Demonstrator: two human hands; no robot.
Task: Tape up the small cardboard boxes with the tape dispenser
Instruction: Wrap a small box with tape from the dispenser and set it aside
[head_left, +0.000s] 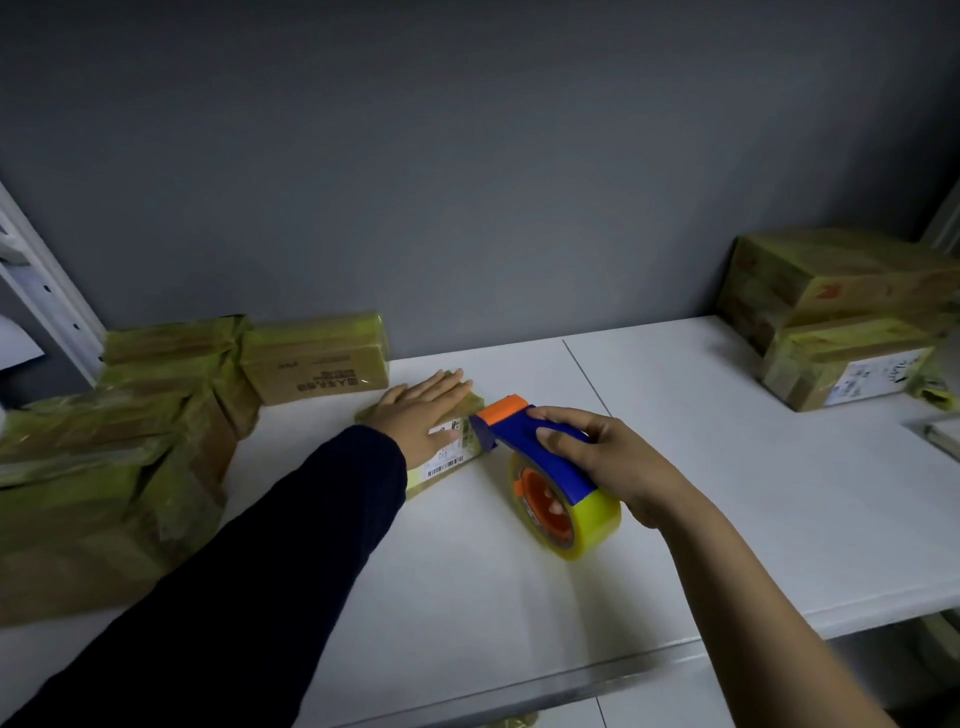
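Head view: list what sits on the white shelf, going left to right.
Pile of taped boxes → taped box against the wall → small box under the left hand → tape dispenser in the right hand → stack of taped boxes at the right.

We see a packing storeroom: white shelf (675, 467), slotted upright (47, 291) at nine o'clock, labelled taped parcels (841, 322) at two.
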